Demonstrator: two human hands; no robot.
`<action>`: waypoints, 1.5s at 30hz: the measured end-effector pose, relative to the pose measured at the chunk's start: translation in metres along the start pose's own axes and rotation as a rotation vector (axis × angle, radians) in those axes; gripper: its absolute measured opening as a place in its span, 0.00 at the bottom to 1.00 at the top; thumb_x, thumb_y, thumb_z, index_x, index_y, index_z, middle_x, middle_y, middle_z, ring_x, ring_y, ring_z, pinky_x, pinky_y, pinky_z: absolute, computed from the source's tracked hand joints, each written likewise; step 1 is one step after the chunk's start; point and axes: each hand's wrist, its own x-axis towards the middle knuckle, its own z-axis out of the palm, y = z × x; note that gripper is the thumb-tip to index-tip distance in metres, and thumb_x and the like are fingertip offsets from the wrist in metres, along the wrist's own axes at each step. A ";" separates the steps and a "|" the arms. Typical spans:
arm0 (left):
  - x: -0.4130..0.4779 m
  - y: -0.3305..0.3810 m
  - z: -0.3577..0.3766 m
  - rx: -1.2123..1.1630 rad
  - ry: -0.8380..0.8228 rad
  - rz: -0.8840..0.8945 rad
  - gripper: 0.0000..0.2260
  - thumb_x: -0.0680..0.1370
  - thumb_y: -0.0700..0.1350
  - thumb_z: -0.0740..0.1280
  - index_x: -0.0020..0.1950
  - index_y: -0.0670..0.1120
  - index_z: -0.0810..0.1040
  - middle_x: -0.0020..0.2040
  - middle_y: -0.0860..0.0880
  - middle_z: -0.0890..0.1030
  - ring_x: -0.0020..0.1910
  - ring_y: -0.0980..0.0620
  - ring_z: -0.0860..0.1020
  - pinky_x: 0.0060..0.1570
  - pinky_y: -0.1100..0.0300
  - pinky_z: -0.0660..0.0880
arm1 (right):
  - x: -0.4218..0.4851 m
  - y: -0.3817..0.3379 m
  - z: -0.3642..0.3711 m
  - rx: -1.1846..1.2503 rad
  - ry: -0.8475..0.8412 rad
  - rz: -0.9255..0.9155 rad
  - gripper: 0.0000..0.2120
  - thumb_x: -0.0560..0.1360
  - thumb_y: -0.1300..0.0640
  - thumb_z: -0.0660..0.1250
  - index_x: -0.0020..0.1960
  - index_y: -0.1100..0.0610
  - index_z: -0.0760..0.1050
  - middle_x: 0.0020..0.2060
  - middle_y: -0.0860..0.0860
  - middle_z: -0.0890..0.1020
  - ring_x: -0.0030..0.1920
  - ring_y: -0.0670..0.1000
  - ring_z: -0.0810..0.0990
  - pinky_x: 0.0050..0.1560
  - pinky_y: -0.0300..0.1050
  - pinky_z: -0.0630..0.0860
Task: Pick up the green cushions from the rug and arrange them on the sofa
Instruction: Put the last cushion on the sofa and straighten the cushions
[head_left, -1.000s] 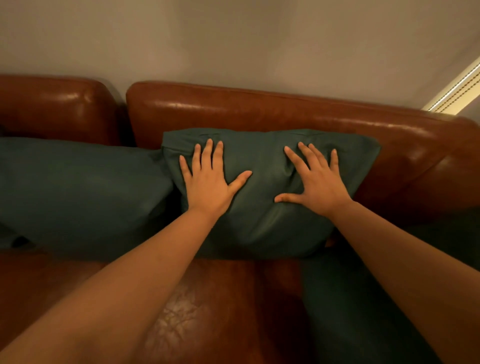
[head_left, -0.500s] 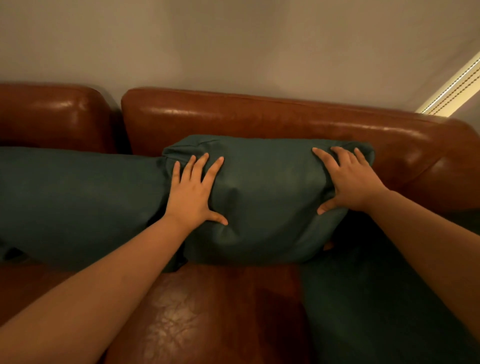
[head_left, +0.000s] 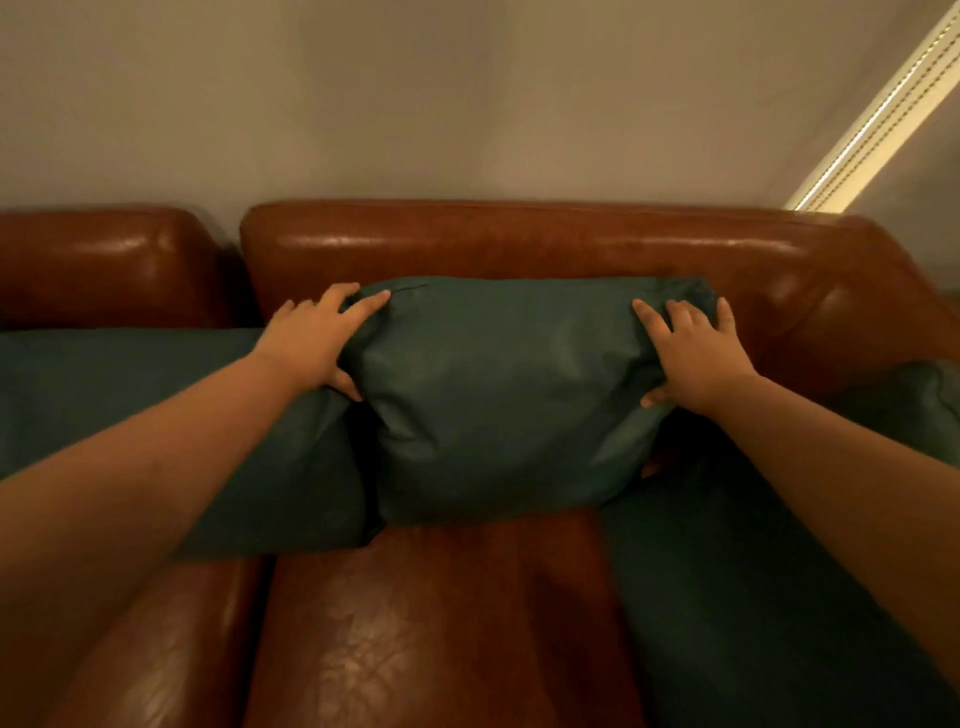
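From the head view, a brown leather sofa (head_left: 519, 244) stands against a plain wall (head_left: 415, 104), with a lit window blind (head_left: 883, 104) at the upper right.

The middle green cushion (head_left: 504, 395) stands propped against the sofa's backrest at the back edge of the seat, its lower edge on the leather. The left hand (head_left: 311, 338) clasps its left side, fingers curved over the upper left corner and thumb pressed into the front. The right hand (head_left: 696, 353) lies on the upper right corner with fingers spread and fairly straight, thumb pressed against the front lower down.

A second green cushion (head_left: 130, 395) lies at the left, touching the middle one, under the left forearm. A third green cushion (head_left: 753, 597) lies toward the sofa's right end, beneath the right forearm.
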 end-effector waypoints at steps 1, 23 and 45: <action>0.002 -0.003 -0.004 -0.037 -0.002 0.019 0.45 0.67 0.52 0.76 0.77 0.58 0.52 0.75 0.45 0.59 0.64 0.37 0.70 0.62 0.43 0.69 | -0.004 -0.002 -0.001 0.002 0.000 0.015 0.57 0.66 0.39 0.73 0.77 0.52 0.37 0.75 0.61 0.56 0.76 0.59 0.53 0.73 0.63 0.46; -0.055 0.192 0.003 -0.513 0.226 0.564 0.26 0.78 0.43 0.62 0.76 0.42 0.59 0.75 0.43 0.61 0.75 0.47 0.57 0.73 0.60 0.51 | -0.199 0.032 0.035 0.245 0.143 0.509 0.37 0.73 0.43 0.68 0.76 0.46 0.55 0.76 0.63 0.47 0.76 0.62 0.45 0.73 0.63 0.46; -0.011 0.393 0.048 -1.065 -0.293 0.500 0.54 0.55 0.76 0.64 0.76 0.55 0.53 0.71 0.54 0.69 0.67 0.54 0.70 0.61 0.63 0.65 | -0.232 0.105 0.068 0.351 0.419 0.701 0.15 0.81 0.47 0.54 0.40 0.53 0.67 0.25 0.49 0.69 0.25 0.52 0.68 0.27 0.43 0.63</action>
